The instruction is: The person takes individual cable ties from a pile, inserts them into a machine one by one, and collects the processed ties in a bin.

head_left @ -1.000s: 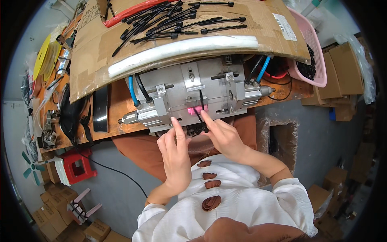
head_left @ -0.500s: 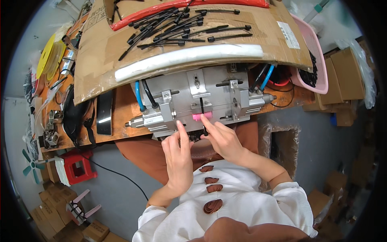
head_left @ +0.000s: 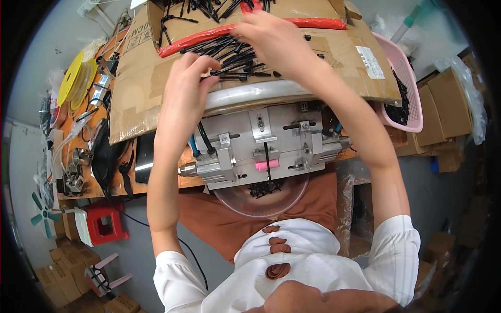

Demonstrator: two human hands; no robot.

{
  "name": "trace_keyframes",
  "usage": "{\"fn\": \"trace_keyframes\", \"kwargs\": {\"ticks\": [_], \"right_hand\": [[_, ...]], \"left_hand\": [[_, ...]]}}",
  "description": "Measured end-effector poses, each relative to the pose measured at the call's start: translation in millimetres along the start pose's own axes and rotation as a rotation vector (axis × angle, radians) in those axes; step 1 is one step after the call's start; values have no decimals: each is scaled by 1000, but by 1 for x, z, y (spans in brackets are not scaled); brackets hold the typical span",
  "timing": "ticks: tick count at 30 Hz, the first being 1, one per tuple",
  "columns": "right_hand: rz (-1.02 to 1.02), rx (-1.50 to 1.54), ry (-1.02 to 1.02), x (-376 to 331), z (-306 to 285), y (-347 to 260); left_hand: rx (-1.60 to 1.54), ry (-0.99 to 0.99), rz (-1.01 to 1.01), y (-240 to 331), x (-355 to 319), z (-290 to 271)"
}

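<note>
My left hand (head_left: 185, 91) is at the left end of a pile of thin black plastic rods with small thick heads (head_left: 237, 52), lying on a cardboard sheet (head_left: 133, 112). Its thumb and fingers are apart, at the rods. Over the pile's far right side reaches my right hand (head_left: 279, 44); its fingertips are blurred near a red taped strip, and whether they hold anything is unclear. Below stands a grey metal fixture (head_left: 216, 122). One black rod (head_left: 268, 151) lies lengthwise in its middle, beside a pink cylinder (head_left: 267, 165).
A clear plastic bowl (head_left: 237, 206) with black pieces rests on my lap under the fixture. More rods (head_left: 201, 8) lie in the far box. A pink basket (head_left: 412, 99) is at right. A yellow spool (head_left: 73, 73) and a dark phone (head_left: 144, 156) are at left.
Both hands have moved away from the fixture, up to the rods on the cardboard. The rod at the pink cylinder has stayed in the fixture, and the bowl is now uncovered.
</note>
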State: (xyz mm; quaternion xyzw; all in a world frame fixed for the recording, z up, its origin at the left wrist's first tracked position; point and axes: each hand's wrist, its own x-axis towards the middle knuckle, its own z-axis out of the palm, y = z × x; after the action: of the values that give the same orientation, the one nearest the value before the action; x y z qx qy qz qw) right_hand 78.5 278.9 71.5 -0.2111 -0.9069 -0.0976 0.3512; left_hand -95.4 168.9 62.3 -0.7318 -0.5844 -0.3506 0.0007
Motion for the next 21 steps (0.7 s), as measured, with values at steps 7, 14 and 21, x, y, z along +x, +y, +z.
{"fn": "trace_keyframes", "kwargs": {"ticks": [7, 14, 21], "right_hand": [[20, -17, -392, 36, 32, 36], [-28, 6, -280, 15, 24, 52], [-87, -185, 99, -16, -32, 54]], "left_hand": [[80, -94, 93, -14, 14, 5], [40, -184, 0, 12, 11, 17], [75, -190, -55, 13, 8, 17]]}}
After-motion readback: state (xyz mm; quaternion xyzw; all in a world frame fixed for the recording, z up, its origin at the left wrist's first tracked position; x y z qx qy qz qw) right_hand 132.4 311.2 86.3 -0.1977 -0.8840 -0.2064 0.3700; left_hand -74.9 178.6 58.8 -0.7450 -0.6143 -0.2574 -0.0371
